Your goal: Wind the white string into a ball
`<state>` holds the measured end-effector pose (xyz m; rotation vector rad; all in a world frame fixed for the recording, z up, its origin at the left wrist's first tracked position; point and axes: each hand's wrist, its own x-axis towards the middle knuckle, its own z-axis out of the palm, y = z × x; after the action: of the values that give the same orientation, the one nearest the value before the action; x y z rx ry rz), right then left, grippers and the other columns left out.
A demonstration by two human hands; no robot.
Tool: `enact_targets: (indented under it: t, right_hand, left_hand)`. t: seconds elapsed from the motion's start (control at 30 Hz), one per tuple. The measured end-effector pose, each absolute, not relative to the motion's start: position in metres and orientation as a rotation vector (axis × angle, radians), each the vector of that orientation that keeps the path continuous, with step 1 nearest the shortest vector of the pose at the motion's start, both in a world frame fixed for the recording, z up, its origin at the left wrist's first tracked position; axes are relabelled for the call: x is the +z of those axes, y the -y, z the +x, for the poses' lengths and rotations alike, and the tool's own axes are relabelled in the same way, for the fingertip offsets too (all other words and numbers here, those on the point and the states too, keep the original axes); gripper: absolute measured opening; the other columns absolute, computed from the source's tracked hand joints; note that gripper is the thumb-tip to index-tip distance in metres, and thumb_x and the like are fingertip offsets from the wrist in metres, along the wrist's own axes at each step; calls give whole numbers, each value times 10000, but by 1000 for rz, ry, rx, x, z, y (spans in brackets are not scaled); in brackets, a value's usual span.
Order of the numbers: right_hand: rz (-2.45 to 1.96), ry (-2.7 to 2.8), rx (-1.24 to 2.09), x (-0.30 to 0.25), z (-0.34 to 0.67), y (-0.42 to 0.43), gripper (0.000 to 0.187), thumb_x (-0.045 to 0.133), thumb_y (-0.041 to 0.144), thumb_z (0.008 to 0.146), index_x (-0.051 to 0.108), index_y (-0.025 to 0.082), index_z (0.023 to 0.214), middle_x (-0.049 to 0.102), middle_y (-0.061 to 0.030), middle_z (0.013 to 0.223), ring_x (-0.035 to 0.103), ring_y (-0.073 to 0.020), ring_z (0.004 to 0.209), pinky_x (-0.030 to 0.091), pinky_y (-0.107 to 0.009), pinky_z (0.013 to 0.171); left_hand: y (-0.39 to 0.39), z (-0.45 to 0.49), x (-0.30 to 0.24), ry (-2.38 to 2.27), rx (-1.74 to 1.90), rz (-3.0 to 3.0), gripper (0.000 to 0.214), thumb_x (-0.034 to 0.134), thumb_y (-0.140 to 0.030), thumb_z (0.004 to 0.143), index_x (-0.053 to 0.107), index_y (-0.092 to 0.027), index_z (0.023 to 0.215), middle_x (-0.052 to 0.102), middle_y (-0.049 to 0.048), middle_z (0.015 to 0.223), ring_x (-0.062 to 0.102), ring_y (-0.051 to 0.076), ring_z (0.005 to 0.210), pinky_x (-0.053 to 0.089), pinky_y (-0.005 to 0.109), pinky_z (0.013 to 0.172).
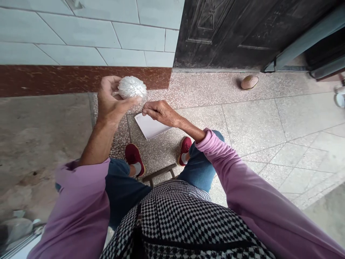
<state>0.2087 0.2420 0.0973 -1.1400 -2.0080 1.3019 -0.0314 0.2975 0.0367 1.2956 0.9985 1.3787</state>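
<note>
Between the thumb and fingers of my left hand (109, 102) sits a white, glossy round ball with a ridged, petal-like surface (131, 87). It is held up off the floor, near the foot of the wall. Just to its right, my right hand (161, 114) is closed, its thumb and forefinger pinched together. What that pinch holds, if anything, is too small to make out. The two hands are a short gap apart. Below my right hand, a shallow white tray or box lid (152, 127) lies on the floor, partly hidden by the hand and wrist.
A tiled wall (81, 32) with a brown base stands ahead, beside a dark panelled door (215, 36). A pinkish rounded object (249, 82) lies on the speckled floor by the door. Below me shows part of a stool or frame (160, 172). Clear-looking items (17, 230) are at the lower left.
</note>
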Motion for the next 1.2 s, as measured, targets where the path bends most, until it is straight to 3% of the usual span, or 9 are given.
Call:
enact_targets:
  t: [0.1, 0.23, 0.53, 0.63, 0.73, 0.87, 0.97, 1.1, 1.2]
  right_hand:
    - [-1162, 1988, 1259, 111, 214, -239, 449, 745, 235, 1385, 699, 277, 940, 643, -6, 831, 707, -262, 955, 618, -339, 1015]
    - [-1180, 1874, 1181, 127, 229, -244, 539, 826, 384, 1389, 643, 284, 892, 647, -13, 864, 701, -263, 975, 641, -322, 959]
    - [-1154, 1629, 1228, 124, 253, -267, 665, 1007, 485, 1267, 545, 343, 812, 653, -18, 850, 687, -270, 997, 641, -354, 938]
    - [-1185, 1570, 1294, 124, 246, -268, 661, 1023, 472, 1281, 552, 309, 846, 546, 24, 809, 619, -230, 895, 588, -317, 823]
    - [-1141, 1541, 1323, 123, 238, -268, 654, 972, 500, 1333, 556, 283, 877, 476, 54, 796, 538, -187, 824, 518, -279, 744]
    - [-1188, 1534, 1320, 118, 239, -273, 712, 1069, 691, 1227, 557, 325, 894, 535, 38, 760, 605, -229, 866, 559, -302, 729]
    - [-1201, 1523, 1318, 113, 243, -276, 720, 944, 824, 1270, 577, 327, 899, 574, 36, 730, 594, -212, 805, 530, -301, 703]
    - [-1182, 1566, 1335, 106, 239, -276, 758, 694, 925, 1325, 632, 313, 882, 628, 30, 707, 586, -165, 737, 479, -306, 692]
    - [-1154, 1639, 1344, 101, 229, -273, 774, 692, 949, 1296, 633, 312, 860, 665, 21, 727, 598, -156, 731, 497, -316, 711]
  left_hand:
    - [-300, -35, 30, -1102, 1381, 1397, 1082, 1305, -521, 531, 635, -256, 1338, 750, 84, 1320, 735, 360, 1293, 679, 557, 1186]
    - [-290, -32, 40, -1162, 1206, 1481, 1006, 1261, -476, 523, 690, -236, 1315, 772, 62, 1240, 741, 303, 1138, 685, 465, 1075]
    - [-260, -15, 88, -846, 774, 1314, 732, 1181, -487, 830, 857, -190, 1415, 920, 132, 1273, 844, 293, 1072, 711, 338, 879]
    - [-260, -13, 88, -747, 789, 1269, 742, 1194, -405, 780, 867, -206, 1416, 921, 116, 1244, 848, 282, 1057, 718, 325, 873]
    - [-262, -11, 81, -718, 821, 1230, 816, 1230, -340, 632, 876, -257, 1362, 900, 79, 1203, 836, 285, 1021, 724, 343, 856]
    - [-266, -13, 69, -741, 835, 1192, 862, 1244, -345, 543, 850, -261, 1305, 872, 80, 1176, 815, 299, 999, 719, 370, 833]
    - [-270, -14, 68, -711, 944, 1133, 861, 1208, -361, 557, 818, -254, 1317, 863, 113, 1234, 817, 336, 1104, 754, 431, 933]
    - [-272, -12, 80, -663, 1092, 1078, 790, 1084, -426, 647, 763, -269, 1352, 848, 154, 1281, 797, 484, 1430, 772, 643, 1180]
    - [-270, -11, 89, -724, 1134, 1055, 694, 998, -363, 668, 764, -258, 1313, 845, 150, 1230, 801, 473, 1405, 772, 683, 1190]
